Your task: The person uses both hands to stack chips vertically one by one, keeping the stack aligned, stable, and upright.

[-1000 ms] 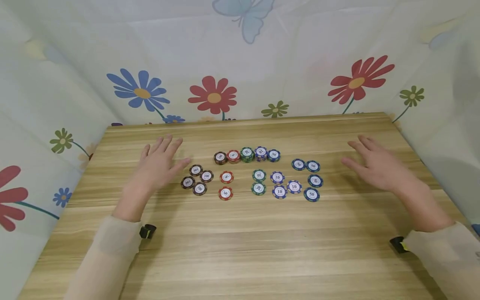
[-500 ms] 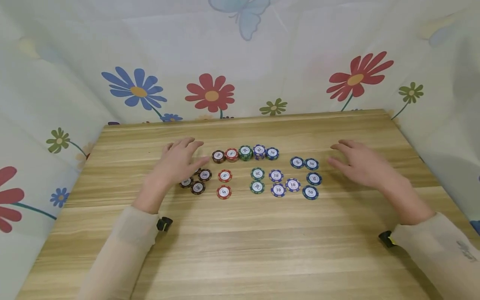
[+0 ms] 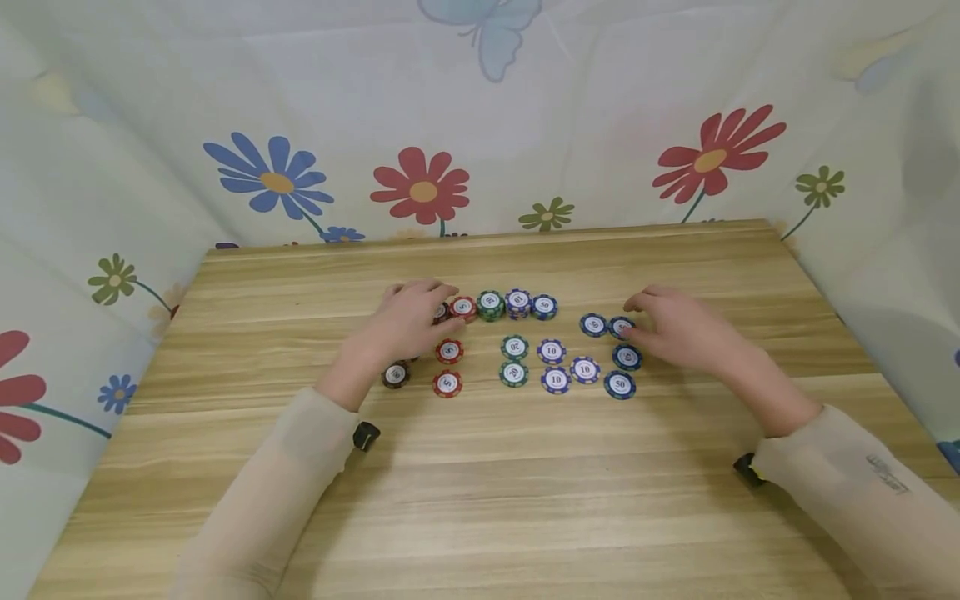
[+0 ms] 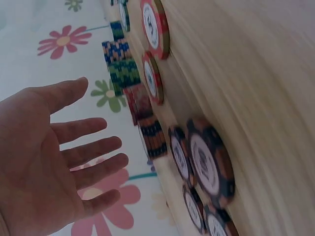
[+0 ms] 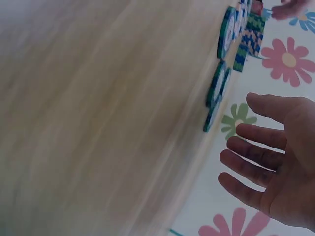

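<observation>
My left hand (image 3: 405, 323) hovers over the black 100 poker chips, fingers spread and holding nothing. It hides most of them in the head view; one black chip (image 3: 396, 374) shows below it. The black stack (image 4: 153, 136) is in plain sight in the left wrist view. My right hand (image 3: 681, 330) hangs above the dark blue 50 chips (image 3: 627, 357), its thumb overlapping one of them, and is likewise unoccupied. Between the hands lie red 5 chips (image 3: 447, 383), green 20 chips (image 3: 513, 373) and purple-blue 10 chips (image 3: 556, 380), flat on the wood.
Behind the loose chips runs a row of short stacks: red (image 3: 462, 308), green (image 3: 491, 306), purple-blue (image 3: 517, 304) and dark blue (image 3: 544, 307). The wooden table (image 3: 480, 492) meets a flowered curtain (image 3: 615, 142) at its back edge.
Both hands have moved inward: the left to the right across the black chips, the right to the left over the dark blue ones. The chips have stayed where they were.
</observation>
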`<state>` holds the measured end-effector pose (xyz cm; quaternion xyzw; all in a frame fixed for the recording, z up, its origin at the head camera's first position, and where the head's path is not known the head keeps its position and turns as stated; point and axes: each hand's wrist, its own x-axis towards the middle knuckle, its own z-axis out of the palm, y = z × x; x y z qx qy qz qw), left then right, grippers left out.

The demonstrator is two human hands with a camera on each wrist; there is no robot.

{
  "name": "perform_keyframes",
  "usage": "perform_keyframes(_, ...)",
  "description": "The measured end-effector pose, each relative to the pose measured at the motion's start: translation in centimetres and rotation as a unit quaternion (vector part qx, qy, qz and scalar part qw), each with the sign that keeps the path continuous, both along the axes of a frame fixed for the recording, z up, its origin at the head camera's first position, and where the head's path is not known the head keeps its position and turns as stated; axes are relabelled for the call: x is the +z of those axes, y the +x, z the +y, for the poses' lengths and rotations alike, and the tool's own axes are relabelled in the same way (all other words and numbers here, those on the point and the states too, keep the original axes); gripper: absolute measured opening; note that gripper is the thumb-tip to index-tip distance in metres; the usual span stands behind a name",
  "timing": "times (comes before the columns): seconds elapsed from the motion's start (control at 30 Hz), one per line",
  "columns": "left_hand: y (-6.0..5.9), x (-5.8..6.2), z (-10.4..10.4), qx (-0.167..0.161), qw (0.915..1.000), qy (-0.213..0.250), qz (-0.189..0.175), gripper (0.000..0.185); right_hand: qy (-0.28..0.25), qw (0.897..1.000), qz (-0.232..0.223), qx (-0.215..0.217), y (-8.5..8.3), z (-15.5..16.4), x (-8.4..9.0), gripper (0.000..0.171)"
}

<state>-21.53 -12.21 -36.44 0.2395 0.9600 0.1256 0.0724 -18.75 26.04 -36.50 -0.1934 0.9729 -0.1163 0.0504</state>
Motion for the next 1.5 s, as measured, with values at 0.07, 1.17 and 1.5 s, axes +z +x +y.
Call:
perform_keyframes(0.07, -0.2, -0.1, 0.8, -0.009, 0.9999, 0.003, -0.008, 0.06, 0.003, 1.0, -0.002, 0.003, -0.2, -0.4, -0.2, 0.041)
perform_keyframes(1.17, -3.2, -0.4, 10.8, -0.026, 0.9988, -0.002, -0.042, 0.066, 0.003, 0.999, -0.012, 0.05, -2.2, -3.1, -2.2, 0.042)
perform_keyframes(1.5, -4.2, -1.2, 11.9, -0.011, 0.9987, 0.001, -0.051, 0.058, -0.002, 0.999, -0.019, 0.048, -2.3, -3.2, -1.8, 0.04)
